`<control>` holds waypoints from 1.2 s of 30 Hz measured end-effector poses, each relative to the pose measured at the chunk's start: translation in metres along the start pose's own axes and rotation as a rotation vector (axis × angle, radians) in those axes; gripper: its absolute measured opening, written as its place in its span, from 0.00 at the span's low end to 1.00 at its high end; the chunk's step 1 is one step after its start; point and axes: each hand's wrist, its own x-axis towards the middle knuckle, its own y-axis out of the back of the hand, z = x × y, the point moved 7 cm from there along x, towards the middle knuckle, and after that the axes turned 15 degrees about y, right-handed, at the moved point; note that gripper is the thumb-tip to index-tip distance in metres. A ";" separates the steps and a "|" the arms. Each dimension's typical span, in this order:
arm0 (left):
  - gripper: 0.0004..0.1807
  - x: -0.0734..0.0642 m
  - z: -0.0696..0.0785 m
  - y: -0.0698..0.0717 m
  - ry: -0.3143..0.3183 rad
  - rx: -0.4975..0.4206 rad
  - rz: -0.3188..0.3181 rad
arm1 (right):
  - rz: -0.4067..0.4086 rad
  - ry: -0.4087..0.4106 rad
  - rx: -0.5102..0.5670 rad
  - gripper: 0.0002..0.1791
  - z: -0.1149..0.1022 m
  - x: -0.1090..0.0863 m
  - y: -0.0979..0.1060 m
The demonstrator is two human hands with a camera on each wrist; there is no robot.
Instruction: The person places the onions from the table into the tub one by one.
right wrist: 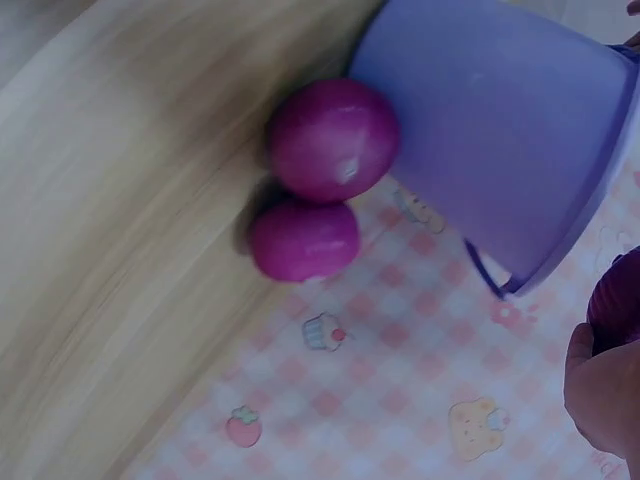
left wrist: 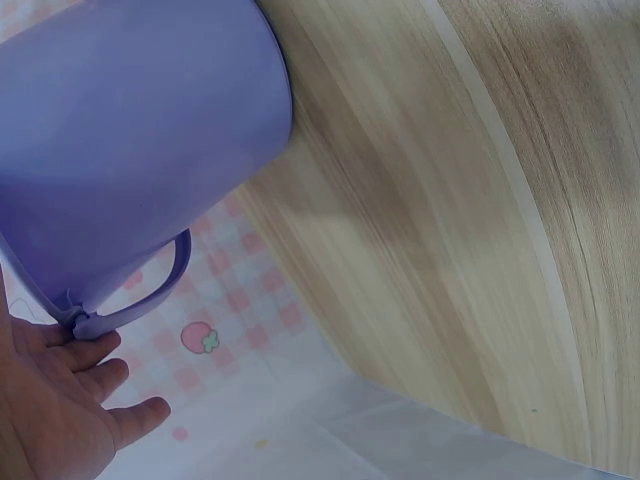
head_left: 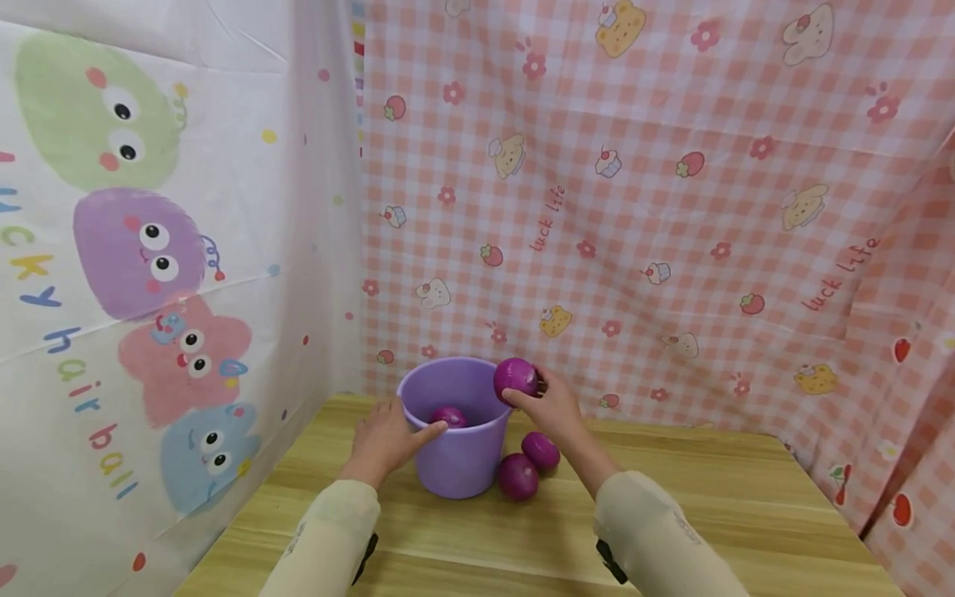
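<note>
A purple bucket (head_left: 458, 464) with a handle (left wrist: 150, 298) stands upright on the table. My left hand (head_left: 384, 439) holds its rim at the left, the thumb lying along the front edge. In the left wrist view that hand's fingers (left wrist: 100, 378) are by the handle's joint. My right hand (head_left: 554, 406) grips a red onion (head_left: 515, 380) at the bucket's right rim, raised off the table. Inside the bucket a red onion (head_left: 449, 416) shows; the bottom is partly hidden. Two more, a nearer onion (right wrist: 333, 140) and a farther onion (right wrist: 304, 240), touch each other beside the bucket.
The wooden table (head_left: 671, 514) extends to the right and in front of the bucket. A pink checked cloth (head_left: 634, 207) hangs behind it, and a white cloth with cartoon figures (head_left: 306, 249) hangs along the left side.
</note>
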 end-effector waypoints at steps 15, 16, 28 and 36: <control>0.55 0.001 0.001 -0.001 -0.001 -0.004 -0.005 | -0.009 -0.025 0.004 0.45 -0.015 0.011 -0.019; 0.55 0.001 0.001 -0.001 -0.001 -0.004 -0.005 | -0.005 -0.018 -0.005 0.45 -0.014 0.010 -0.018; 0.53 0.000 0.000 0.000 0.002 0.004 0.003 | 0.030 -0.045 -0.025 0.43 0.012 -0.001 0.000; 0.53 0.001 0.000 -0.001 0.003 -0.004 0.009 | 0.031 -0.041 -0.046 0.41 0.032 -0.010 0.004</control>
